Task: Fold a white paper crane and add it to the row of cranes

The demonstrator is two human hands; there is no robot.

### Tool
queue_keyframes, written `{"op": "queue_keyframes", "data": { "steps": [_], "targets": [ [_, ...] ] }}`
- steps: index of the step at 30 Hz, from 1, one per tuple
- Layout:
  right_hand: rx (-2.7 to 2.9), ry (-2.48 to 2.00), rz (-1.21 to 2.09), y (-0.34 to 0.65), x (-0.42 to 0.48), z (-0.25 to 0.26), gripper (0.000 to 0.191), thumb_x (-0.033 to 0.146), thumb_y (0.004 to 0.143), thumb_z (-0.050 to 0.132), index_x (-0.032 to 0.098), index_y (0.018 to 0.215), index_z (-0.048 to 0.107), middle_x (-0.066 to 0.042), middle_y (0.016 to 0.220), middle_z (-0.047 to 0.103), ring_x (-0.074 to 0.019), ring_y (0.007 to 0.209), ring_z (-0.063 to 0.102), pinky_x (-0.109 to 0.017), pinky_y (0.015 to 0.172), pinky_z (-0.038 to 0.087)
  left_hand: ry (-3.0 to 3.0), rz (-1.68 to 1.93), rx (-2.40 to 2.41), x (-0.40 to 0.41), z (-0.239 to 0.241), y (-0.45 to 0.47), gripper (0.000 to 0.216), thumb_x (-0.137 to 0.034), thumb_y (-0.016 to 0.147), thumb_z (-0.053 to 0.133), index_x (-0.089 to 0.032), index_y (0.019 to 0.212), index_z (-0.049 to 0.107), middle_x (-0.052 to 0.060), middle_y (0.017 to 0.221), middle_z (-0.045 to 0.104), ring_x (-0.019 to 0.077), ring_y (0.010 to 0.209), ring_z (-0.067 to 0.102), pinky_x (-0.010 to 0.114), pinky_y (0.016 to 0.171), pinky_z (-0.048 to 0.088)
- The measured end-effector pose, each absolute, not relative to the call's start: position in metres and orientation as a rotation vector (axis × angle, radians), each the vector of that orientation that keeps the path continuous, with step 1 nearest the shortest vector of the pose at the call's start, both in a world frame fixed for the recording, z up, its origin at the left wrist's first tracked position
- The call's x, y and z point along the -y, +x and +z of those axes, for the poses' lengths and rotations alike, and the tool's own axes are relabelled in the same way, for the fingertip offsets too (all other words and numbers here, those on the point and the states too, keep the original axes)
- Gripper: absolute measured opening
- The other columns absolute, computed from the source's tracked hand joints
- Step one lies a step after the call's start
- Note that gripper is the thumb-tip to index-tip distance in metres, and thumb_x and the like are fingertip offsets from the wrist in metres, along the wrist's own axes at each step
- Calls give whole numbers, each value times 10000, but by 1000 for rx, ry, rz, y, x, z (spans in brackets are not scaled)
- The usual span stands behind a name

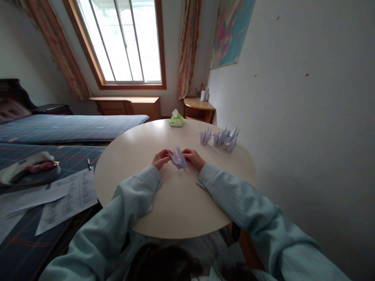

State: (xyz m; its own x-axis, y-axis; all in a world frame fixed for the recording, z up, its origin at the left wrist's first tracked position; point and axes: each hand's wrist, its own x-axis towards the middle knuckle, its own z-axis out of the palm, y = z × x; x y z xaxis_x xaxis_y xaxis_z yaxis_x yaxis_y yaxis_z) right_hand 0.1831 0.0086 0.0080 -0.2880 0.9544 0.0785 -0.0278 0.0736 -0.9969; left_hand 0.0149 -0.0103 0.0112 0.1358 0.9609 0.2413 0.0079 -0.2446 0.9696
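A folded white paper crane (178,159) stands in front of me at the middle of the round table (172,210), its pointed tips upward. My left hand (161,159) is at its left side, fingers bent and closed on the paper's edge. On the other side, my right hand (194,158) pinches the crane, with its fingertips partly hidden behind the folds. Farther back on the right, several similar paper cranes (205,136) stand grouped on the tabletop.
A green tissue pack (176,119) sits at the table's far edge. To the left, a bed (73,127) and a nearer plaid surface hold printed sheets (72,197), a pen (89,164) and a pouch-like item (32,168). A white wall (307,128) rises close on the right.
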Motion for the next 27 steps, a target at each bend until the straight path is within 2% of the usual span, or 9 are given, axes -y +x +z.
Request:
{"op": "queue_keyframes", "data": {
  "steps": [4,11,17,22,27],
  "targets": [
    [1438,-980,1367,183,-9,7,98,172,535,507,144,630,498,49,509,502,-73,490,464,-200,503,355,1475,1281,-1034,8,9,14,222,-273,508,632,-151,680,564,15,669,595,101,596,525,191,472,361],
    [1426,-997,1361,184,-10,5,94,165,538,510,147,629,492,52,515,510,-74,494,469,-201,513,367,1496,1339,-1062,8,8,13,279,-327,472,688,-141,653,585,22,669,609,110,622,540,245,626,435],
    [1451,-1011,1327,184,-11,5,82,141,538,494,144,619,502,49,520,514,-67,481,453,-192,493,359,1527,1392,-1129,10,10,15,241,-310,470,682,-144,583,549,4,609,581,107,600,529,221,560,412],
    [1475,-1030,1280,183,-10,7,75,138,540,493,143,613,503,53,516,509,-62,480,447,-182,481,357,1507,1393,-1152,11,12,15,202,-306,519,622,-147,630,563,8,616,583,115,611,525,220,545,391],
    [1474,-1032,1284,183,-8,9,73,142,544,500,146,617,503,49,526,517,-69,493,457,-191,496,363,1501,1341,-1025,17,18,14,256,-316,544,580,-145,736,576,33,720,613,130,660,541,213,521,385]
  ]
}}
